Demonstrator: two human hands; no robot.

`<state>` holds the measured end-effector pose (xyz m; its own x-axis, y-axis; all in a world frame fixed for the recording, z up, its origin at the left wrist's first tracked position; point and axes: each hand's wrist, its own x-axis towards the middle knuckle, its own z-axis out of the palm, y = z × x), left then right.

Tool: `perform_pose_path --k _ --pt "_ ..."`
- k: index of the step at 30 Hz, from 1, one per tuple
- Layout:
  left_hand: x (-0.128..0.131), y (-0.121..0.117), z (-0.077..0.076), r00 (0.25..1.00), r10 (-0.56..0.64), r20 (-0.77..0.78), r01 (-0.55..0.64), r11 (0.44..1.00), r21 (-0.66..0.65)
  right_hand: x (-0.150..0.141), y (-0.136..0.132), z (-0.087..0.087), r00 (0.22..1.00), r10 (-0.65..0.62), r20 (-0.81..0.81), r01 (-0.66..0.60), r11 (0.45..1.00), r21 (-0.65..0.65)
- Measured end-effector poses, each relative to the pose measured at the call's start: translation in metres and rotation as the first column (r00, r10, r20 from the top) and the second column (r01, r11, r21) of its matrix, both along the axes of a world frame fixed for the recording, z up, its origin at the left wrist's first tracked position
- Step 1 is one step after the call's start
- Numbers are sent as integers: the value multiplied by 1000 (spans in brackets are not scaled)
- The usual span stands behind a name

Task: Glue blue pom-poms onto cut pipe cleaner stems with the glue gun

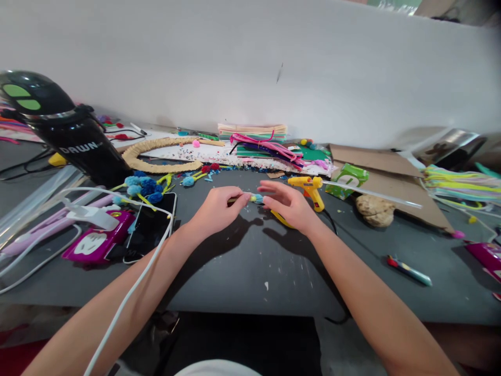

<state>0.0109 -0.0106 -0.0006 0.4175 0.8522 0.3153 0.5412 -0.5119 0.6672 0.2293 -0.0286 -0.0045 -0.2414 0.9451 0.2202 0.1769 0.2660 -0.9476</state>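
Across our left forearm [168,263] lies a white cable [133,290]; a snag could loosen our hold. The lidded black bottle [82,143] hides its contents. Our right hand [289,204] spreads its fingers by the yellow glue gun [308,184], whose nozzle [290,181], if hot, could burn us. Between both hands, our left hand [224,208] pinches a small blue-and-yellow piece [257,199].

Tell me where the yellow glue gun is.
In the head view, the yellow glue gun is right of centre, between the right hand and the green packet.

The small piece [258,199] seems blue and yellow, the glue gun [312,194] yellow.
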Motion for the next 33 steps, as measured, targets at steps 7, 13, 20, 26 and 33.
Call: perform_pose_path --k 7,13,20,26,33 --pt "2 -3 2 998 -58 -20 58 998 14 -12 -7 5 999 21 -25 -24 991 -130" --pt "2 -2 0 998 -57 -31 58 998 20 -14 -7 5 1000 15 -17 -17 991 -136" --pt "2 -1 -2 998 -58 -37 58 998 7 -14 -7 5 1000 11 -23 -15 991 -135" --pt "2 -2 -2 997 -55 -50 56 998 15 -14 -8 5 1000 13 -15 -15 989 -147" --pt "2 -1 -3 997 -57 -53 59 998 24 -14 -7 4 1000 13 -7 -14 990 -140"
